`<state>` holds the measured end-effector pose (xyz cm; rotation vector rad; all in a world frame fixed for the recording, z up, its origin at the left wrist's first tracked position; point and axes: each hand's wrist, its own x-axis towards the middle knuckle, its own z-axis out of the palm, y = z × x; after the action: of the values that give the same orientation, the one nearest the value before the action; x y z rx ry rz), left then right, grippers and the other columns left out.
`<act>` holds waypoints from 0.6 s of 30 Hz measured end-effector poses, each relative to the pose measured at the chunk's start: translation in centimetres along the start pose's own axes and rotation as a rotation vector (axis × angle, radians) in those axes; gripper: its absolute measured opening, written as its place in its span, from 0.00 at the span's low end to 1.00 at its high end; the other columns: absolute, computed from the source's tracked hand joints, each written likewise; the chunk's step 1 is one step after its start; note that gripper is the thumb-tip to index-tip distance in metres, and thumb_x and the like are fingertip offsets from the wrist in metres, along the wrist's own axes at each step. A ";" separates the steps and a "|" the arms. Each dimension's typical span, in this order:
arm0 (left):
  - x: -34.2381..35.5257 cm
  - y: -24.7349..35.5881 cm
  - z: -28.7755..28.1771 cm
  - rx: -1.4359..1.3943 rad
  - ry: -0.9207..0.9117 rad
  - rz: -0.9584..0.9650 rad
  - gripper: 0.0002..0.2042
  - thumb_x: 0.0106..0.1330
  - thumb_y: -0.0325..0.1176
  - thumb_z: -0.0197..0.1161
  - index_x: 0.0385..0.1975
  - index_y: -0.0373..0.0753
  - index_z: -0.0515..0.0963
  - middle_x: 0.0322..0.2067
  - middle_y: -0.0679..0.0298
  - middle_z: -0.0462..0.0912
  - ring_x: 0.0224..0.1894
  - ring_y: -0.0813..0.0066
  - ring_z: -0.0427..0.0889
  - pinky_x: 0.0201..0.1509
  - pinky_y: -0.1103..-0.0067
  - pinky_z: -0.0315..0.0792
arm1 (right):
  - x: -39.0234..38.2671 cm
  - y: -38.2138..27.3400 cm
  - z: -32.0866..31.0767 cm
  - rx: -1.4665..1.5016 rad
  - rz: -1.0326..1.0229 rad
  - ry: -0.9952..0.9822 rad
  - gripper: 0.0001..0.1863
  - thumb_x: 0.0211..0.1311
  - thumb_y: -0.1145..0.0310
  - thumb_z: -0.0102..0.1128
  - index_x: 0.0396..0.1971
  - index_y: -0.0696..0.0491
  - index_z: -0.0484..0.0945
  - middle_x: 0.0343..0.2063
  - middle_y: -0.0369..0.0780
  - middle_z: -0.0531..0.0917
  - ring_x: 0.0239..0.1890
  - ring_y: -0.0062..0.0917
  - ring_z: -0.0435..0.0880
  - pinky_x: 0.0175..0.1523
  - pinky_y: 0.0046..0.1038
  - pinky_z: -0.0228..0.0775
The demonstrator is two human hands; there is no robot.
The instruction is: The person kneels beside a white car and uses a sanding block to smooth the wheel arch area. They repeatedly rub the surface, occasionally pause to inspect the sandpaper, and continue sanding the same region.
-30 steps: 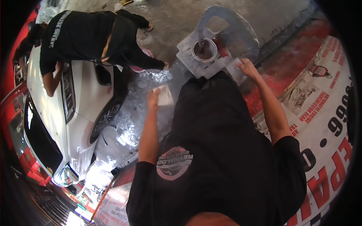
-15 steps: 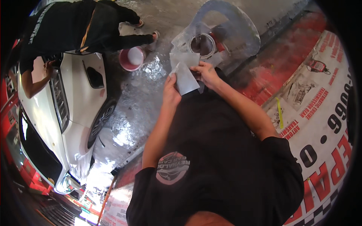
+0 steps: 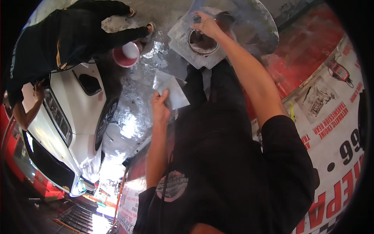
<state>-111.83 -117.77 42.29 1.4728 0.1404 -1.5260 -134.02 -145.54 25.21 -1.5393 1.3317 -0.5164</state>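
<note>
Against the right edge a white banner (image 3: 331, 117) with red and black lettering curves beside the red floor, wet grey concrete lies open leftward toward the white car (image 3: 62, 128), and the right hand (image 3: 206, 25), half a second ago at the grey sheet (image 3: 171, 91), now grips a small tool in the round tin (image 3: 202, 41) on the grey board's (image 3: 183, 46) middle, while the left hand (image 3: 160, 107) pinches that sheet.

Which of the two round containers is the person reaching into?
The grey-rimmed can on the grey board, under the right hand. The red bucket sits apart on the wet floor, beside a crouching co-worker near the white car.
</note>
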 end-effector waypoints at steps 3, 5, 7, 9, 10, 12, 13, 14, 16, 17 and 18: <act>0.0 -2.1 0.8 0.021 -0.009 -0.039 0.14 0.67 0.23 0.63 0.52 0.33 0.75 0.48 0.57 0.83 0.48 0.67 0.84 0.57 0.71 0.78 | -1.4 -2.3 -1.5 0.107 0.253 -0.340 0.26 0.56 0.64 0.70 0.54 0.55 0.79 0.48 0.51 0.84 0.52 0.42 0.82 0.57 0.36 0.74; 0.9 -3.3 0.6 -0.005 0.002 -0.084 0.14 0.67 0.23 0.64 0.52 0.33 0.75 0.47 0.58 0.83 0.48 0.68 0.84 0.56 0.71 0.78 | -4.9 -0.9 -2.9 0.047 0.044 -0.422 0.21 0.58 0.67 0.67 0.53 0.52 0.81 0.48 0.49 0.84 0.51 0.40 0.83 0.55 0.34 0.76; 2.4 -4.1 1.4 -0.026 0.017 -0.107 0.15 0.66 0.24 0.64 0.51 0.33 0.75 0.47 0.58 0.83 0.47 0.68 0.84 0.56 0.72 0.78 | -9.2 3.7 -2.1 -0.192 -0.284 -0.445 0.21 0.58 0.73 0.64 0.54 0.50 0.81 0.50 0.47 0.84 0.50 0.41 0.83 0.53 0.35 0.77; 3.4 -4.5 1.6 -0.020 0.063 -0.139 0.15 0.66 0.24 0.64 0.51 0.33 0.75 0.46 0.59 0.83 0.46 0.67 0.84 0.55 0.72 0.78 | -12.3 3.7 -2.7 -0.305 -0.267 -0.511 0.24 0.55 0.76 0.63 0.55 0.49 0.80 0.52 0.47 0.83 0.51 0.43 0.83 0.54 0.36 0.77; 3.9 -4.6 1.6 0.009 0.073 -0.118 0.15 0.65 0.24 0.65 0.51 0.33 0.75 0.45 0.59 0.83 0.46 0.67 0.84 0.54 0.72 0.79 | -12.9 2.6 -3.5 -0.309 -0.253 -0.506 0.25 0.54 0.77 0.62 0.56 0.49 0.80 0.53 0.47 0.82 0.51 0.43 0.83 0.55 0.36 0.77; 5.1 -4.3 1.1 0.086 0.099 -0.080 0.16 0.65 0.24 0.65 0.52 0.33 0.74 0.45 0.59 0.83 0.45 0.67 0.84 0.53 0.72 0.79 | -13.3 0.6 -5.0 -0.272 -0.251 -0.462 0.26 0.54 0.77 0.61 0.57 0.49 0.79 0.54 0.46 0.82 0.53 0.43 0.82 0.57 0.37 0.76; 5.6 -4.3 0.7 0.096 0.101 -0.056 0.16 0.65 0.23 0.65 0.52 0.33 0.74 0.45 0.59 0.83 0.44 0.67 0.84 0.52 0.72 0.79 | -13.0 -0.4 -6.3 -0.244 -0.275 -0.434 0.26 0.55 0.77 0.60 0.57 0.50 0.79 0.54 0.46 0.82 0.54 0.43 0.82 0.57 0.37 0.76; 5.9 -4.3 0.2 0.114 0.099 -0.038 0.16 0.65 0.23 0.65 0.51 0.33 0.74 0.45 0.58 0.83 0.44 0.67 0.84 0.52 0.72 0.79 | -13.1 -0.9 -7.1 -0.214 -0.288 -0.398 0.26 0.55 0.77 0.60 0.57 0.50 0.79 0.55 0.46 0.82 0.55 0.43 0.81 0.58 0.37 0.76; 6.3 -4.5 -0.8 0.143 0.103 -0.023 0.16 0.66 0.23 0.64 0.52 0.32 0.74 0.46 0.58 0.83 0.45 0.67 0.84 0.53 0.72 0.79 | -12.2 -1.3 -7.2 -0.310 -0.298 -0.382 0.26 0.55 0.78 0.59 0.57 0.52 0.78 0.55 0.46 0.82 0.55 0.43 0.81 0.58 0.37 0.76; 6.6 -4.5 -1.3 0.152 0.109 -0.021 0.16 0.66 0.23 0.64 0.53 0.32 0.74 0.47 0.57 0.83 0.46 0.67 0.84 0.54 0.71 0.79 | -11.5 -1.1 -7.2 -0.362 -0.310 -0.372 0.27 0.55 0.78 0.59 0.58 0.52 0.78 0.55 0.46 0.82 0.55 0.43 0.81 0.58 0.38 0.76; 6.9 -4.7 -1.6 0.162 0.116 -0.019 0.16 0.67 0.23 0.64 0.53 0.32 0.73 0.48 0.57 0.82 0.47 0.67 0.84 0.55 0.71 0.79 | -11.0 0.0 -6.8 -0.383 -0.346 -0.344 0.28 0.54 0.79 0.59 0.58 0.53 0.77 0.55 0.46 0.81 0.54 0.43 0.82 0.57 0.38 0.76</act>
<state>-112.49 -118.01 33.83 1.6932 0.1016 -1.4955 -142.88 -138.23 31.07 -2.0868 0.9356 -0.1921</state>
